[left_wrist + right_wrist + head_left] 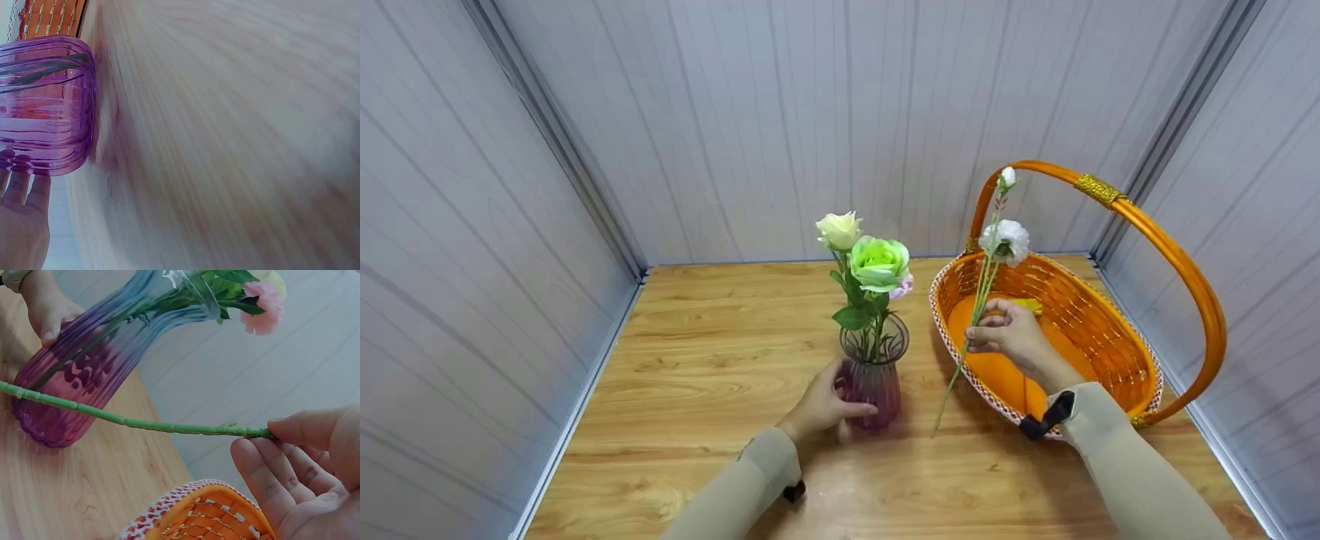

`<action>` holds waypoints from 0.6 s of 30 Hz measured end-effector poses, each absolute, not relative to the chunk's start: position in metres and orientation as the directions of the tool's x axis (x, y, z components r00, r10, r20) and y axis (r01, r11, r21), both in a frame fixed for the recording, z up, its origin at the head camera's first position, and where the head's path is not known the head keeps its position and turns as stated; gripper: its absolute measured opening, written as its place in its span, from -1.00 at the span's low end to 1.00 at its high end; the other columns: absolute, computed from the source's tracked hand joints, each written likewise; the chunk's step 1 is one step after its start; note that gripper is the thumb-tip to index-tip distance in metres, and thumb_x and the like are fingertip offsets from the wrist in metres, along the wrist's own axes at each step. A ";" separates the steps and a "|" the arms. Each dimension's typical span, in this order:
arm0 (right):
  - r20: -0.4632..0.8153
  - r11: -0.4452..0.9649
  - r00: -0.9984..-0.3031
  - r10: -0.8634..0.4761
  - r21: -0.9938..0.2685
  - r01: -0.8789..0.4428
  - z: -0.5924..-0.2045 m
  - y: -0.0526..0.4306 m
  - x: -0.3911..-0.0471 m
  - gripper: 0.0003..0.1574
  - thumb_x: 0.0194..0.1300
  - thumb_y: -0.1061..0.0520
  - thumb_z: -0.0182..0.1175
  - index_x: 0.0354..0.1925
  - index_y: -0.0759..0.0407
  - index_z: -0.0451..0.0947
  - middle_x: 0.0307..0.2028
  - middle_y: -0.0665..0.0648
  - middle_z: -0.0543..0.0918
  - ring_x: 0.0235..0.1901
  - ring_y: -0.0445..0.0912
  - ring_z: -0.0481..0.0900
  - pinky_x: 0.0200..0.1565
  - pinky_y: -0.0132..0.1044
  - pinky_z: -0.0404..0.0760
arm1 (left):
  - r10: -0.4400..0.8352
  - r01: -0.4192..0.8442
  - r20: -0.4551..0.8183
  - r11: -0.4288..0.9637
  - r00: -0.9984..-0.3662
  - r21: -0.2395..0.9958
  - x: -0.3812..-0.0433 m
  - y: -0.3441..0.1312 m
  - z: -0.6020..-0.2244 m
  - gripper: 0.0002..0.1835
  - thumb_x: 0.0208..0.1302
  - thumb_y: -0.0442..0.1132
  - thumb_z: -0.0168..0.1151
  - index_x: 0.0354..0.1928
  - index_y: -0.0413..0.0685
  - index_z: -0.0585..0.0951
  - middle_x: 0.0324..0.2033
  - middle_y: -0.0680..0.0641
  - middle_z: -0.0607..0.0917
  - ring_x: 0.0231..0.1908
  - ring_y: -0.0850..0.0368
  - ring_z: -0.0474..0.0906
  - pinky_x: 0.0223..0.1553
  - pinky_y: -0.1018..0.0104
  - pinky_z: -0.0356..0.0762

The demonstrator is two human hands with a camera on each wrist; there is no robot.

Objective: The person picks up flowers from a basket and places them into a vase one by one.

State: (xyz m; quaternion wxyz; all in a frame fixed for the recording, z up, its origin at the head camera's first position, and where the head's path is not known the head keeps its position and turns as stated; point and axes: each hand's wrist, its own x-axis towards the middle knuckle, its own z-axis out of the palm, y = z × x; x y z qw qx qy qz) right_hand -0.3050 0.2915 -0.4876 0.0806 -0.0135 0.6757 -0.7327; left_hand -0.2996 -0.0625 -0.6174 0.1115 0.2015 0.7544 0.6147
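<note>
A ribbed glass vase, purple at its base and clear blue-grey at its neck, stands on the wooden table. My left hand holds its lower side, thumb in front and fingers on the far left. In the vase stand a cream rose, a green rose and a pink flower. Between thumb and fingertips my right hand pinches the green stem of a white artificial flower. That stem slants upright, its lower end right of the vase, its bloom and bud on top.
An orange woven basket with a tall arched handle stands at the right, under my right forearm. Something yellow lies inside it. Pale panel walls enclose the table at the back and both sides.
</note>
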 end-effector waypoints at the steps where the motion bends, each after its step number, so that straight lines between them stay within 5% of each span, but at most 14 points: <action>1: -0.087 -0.066 -0.986 -0.140 -0.993 0.097 -0.487 0.290 -0.304 -0.70 0.39 0.52 0.30 -0.14 0.20 0.49 -0.37 0.07 0.78 -0.37 -0.05 0.83 -0.16 -0.13 0.91 | 0.439 0.165 0.077 0.166 -0.895 0.972 -0.300 -0.063 -0.618 0.10 0.08 -0.16 0.77 0.61 -0.09 0.33 0.41 -0.20 0.58 0.46 -0.17 0.48 0.57 -0.12 0.45; 18: 0.062 -0.067 -0.989 -0.136 -0.996 -0.053 -0.442 0.277 -0.303 -0.70 0.43 0.51 0.27 -0.12 0.14 0.57 -0.35 0.02 0.80 -0.36 -0.08 0.83 -0.17 -0.16 0.91 | 0.434 0.143 0.056 0.169 -0.899 0.975 -0.300 -0.061 -0.618 0.05 0.07 -0.19 0.76 0.58 -0.09 0.36 0.41 -0.19 0.59 0.48 -0.16 0.47 0.59 -0.11 0.41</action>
